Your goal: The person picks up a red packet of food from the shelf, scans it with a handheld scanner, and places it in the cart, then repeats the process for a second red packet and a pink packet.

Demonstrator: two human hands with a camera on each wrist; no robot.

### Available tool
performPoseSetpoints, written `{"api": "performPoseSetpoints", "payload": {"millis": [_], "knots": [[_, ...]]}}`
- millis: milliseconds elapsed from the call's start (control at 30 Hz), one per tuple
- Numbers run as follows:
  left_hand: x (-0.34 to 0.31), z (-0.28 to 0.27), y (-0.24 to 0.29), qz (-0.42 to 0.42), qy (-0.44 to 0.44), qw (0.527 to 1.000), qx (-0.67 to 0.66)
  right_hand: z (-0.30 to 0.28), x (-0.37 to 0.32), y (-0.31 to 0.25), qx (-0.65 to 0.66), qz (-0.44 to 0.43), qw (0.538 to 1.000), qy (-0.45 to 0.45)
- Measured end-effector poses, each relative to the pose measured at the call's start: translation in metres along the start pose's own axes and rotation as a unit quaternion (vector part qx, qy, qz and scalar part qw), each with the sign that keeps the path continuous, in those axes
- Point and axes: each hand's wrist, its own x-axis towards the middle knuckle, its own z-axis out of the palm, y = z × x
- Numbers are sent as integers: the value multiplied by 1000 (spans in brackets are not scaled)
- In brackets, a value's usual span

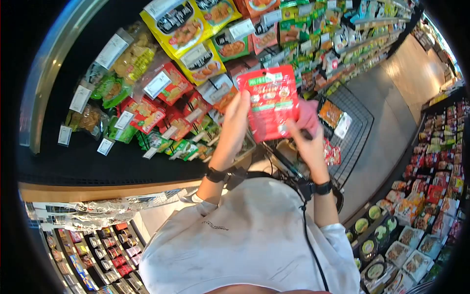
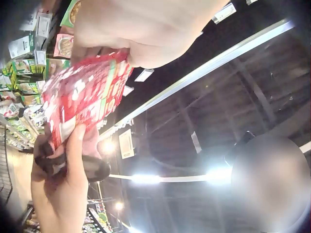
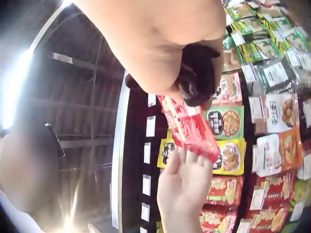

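Note:
A red food packet (image 1: 270, 105) is held up in front of the chest, its printed side facing the head camera. My left hand (image 1: 236, 122) pinches its left edge; in the right wrist view the left hand's (image 3: 183, 189) fingers reach behind the packet. My right hand (image 1: 309, 147) pinches the lower right corner, thumb on the printed face. Against that hand's palm sits a small black object (image 3: 198, 73), whose kind I cannot tell. Something pink (image 1: 308, 115) shows just behind the right hand.
A wire shopping cart (image 1: 362, 132) stands beyond the right hand, holding an orange-brown food tray (image 1: 331, 113) and a red packet (image 1: 332, 153). Hanging packets with price tags (image 1: 156, 85) fill the shelf at left. Another stocked shelf (image 1: 411, 240) runs along the right, beside the aisle floor (image 1: 377, 98).

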Motion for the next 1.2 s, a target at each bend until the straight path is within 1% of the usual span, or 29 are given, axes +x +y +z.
{"api": "performPoseSetpoints", "payload": {"millis": [67, 133, 167, 200, 233, 267, 333, 400, 467, 533, 567, 600, 633, 667, 700, 733, 767, 800, 833, 867, 900, 933, 967, 1067, 1100, 1200], "knots": [[-5, -13, 16, -15, -17, 999, -29, -12, 6, -13, -26, -57, 994, 89], [-3, -37, 21, -16, -1, 999, -37, -34, 13, -9, 5, -32, 975, 221], [-4, -53, 20, -8, 18, 999, -30, -52, 11, -7, -16, 17, 973, 228], [-8, -63, 30, -24, 39, 998, -31, -69, 9, -4, -34, 64, 969, 235], [-12, -81, 29, -13, 42, 999, -17, -82, 8, 8, -67, 52, 962, 260], [-14, -100, 26, -24, 61, 998, -8, -97, 5, 21, -96, 64, 960, 257], [-17, -131, 24, -57, 117, 991, 11, -113, 4, 55, -91, 55, 951, 290], [-20, -162, 13, -93, 150, 983, 47, -122, 4, 98, -109, 67, 938, 321], [-26, -195, -6, -141, 167, 972, 90, -147, -6, 166, -98, 155, 953, 243], [-29, -227, -41, -190, 175, 957, 132, -116, -20, 150, -85, 294, 932, 194], [-26, -241, -59, -220, 200, 943, 147, -115, -28, 164, -55, 276, 944, 174], [-26, -255, -76, -249, 228, 927, 161, -121, -38, 191, -24, 258, 954, 151], [-32, -263, -89, -218, 258, 934, 115, -129, -46, 209, -75, 285, 940, 171], [-32, -292, -121, -209, 269, 933, 121, -125, -51, 200, -55, 310, 935, 165], [-31, -305, -142, -148, 288, 941, 100, -126, -53, 196, -70, 334, 923, 179], [-34, -315, -159, -84, 302, 933, 178, -134, -55, 210, -16, 331, 921, 207], [-25, -305, -145, -93, 291, 924, 228, -122, -51, 182, -34, 335, 922, 192], [-18, -313, -168, 14, 343, 910, 233, -136, -51, 194, -7, 322, 934, 157], [-15, -310, -162, 24, 331, 879, 343, -124, -50, 181, -9, 300, 935, 187], [-9, -312, -167, 56, 348, 842, 408, -116, -48, 165, -19, 310, 928, 207], [-4, -308, -166, 59, 362, 841, 399, -110, -46, 152, -18, 308, 931, 195], [3, -296, -152, 62, 372, 841, 389, -103, -44, 138, -17, 306, 933, 186], [4, -281, -141, 97, 390, 857, 323, -93, -45, 125, -26, 310, 928, 205], [15, -308, -163, 67, 340, 879, 327, -98, -47, 130, -30, 321, 925, 202], [12, -290, -147, 68, 354, 887, 290, -102, -50, 134, -9, 325, 924, 201], [7, -292, -151, 77, 321, 905, 269, -95, -54, 135, -4, 275, 940, 204]]}}
